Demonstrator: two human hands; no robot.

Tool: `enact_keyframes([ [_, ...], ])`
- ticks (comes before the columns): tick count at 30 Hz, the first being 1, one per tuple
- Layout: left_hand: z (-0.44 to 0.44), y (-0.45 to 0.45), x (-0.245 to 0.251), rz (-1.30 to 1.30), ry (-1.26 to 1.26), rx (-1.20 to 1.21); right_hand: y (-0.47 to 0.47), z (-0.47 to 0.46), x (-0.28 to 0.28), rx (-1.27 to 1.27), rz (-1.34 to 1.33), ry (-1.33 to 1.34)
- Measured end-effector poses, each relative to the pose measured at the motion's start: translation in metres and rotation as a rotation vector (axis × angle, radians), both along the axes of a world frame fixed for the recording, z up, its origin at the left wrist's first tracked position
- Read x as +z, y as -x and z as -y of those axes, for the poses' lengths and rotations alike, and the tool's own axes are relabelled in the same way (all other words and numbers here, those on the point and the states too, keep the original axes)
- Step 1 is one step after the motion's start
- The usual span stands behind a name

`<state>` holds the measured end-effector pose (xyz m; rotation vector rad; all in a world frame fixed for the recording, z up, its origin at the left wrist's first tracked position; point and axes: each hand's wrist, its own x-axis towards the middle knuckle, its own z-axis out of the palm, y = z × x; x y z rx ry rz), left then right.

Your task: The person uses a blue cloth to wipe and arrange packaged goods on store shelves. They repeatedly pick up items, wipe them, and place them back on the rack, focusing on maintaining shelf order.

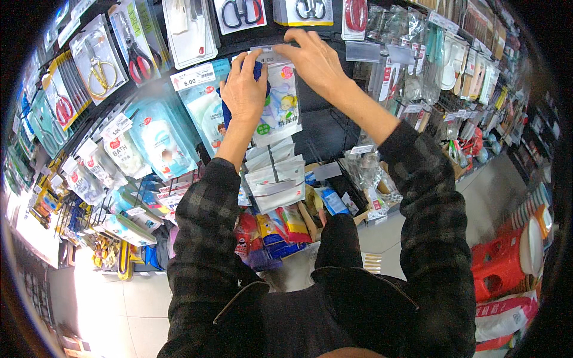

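Observation:
My left hand (pixel 245 91) has its fingers bent over a dark blue item (pixel 226 109), perhaps cloth, in front of the hanging packs. Most of that item is hidden behind the hand. Beside it hangs a white bath-cloth pack (pixel 286 100) printed with a cartoon child. My right hand (pixel 313 60) reaches to the clear price-tag holder (pixel 267 54) above this pack, thumb and index finger at its right end. Whether they pinch the holder is not clear. Left of my left hand hangs a light blue pack (pixel 203 109) under its own price tag.
Carded scissors (pixel 241 13) hang above my hands. A carded knife (pixel 190 31) hangs at the upper left. Below are white packs (pixel 275 183) on a hook and bagged goods (pixel 291 223) on a low shelf. Red plastic ware (pixel 499 264) stands at the lower right.

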<state>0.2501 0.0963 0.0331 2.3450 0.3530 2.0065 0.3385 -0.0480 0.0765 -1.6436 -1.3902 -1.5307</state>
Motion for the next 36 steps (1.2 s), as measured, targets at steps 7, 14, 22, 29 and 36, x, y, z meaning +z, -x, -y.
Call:
enact_keyframes([
  [7,0.019,0.072,-0.055,-0.096,0.171,-0.536,-0.058,0.04,-0.127,0.186,-0.526,0.237],
  [14,-0.042,0.196,-0.226,-0.662,0.472,-0.424,-0.2,0.005,-0.093,0.17,-0.983,-0.121],
  [22,-0.059,0.281,-0.372,-0.752,0.718,-0.37,-0.25,-0.062,-0.048,0.628,-1.024,-0.271],
  [29,-0.055,0.281,-0.377,-0.715,0.449,-0.181,-0.249,-0.08,-0.032,0.57,-0.824,-0.214],
  [36,-0.057,0.277,-0.375,-0.716,0.45,-0.156,-0.211,-0.101,-0.039,0.677,-0.831,-0.23],
])
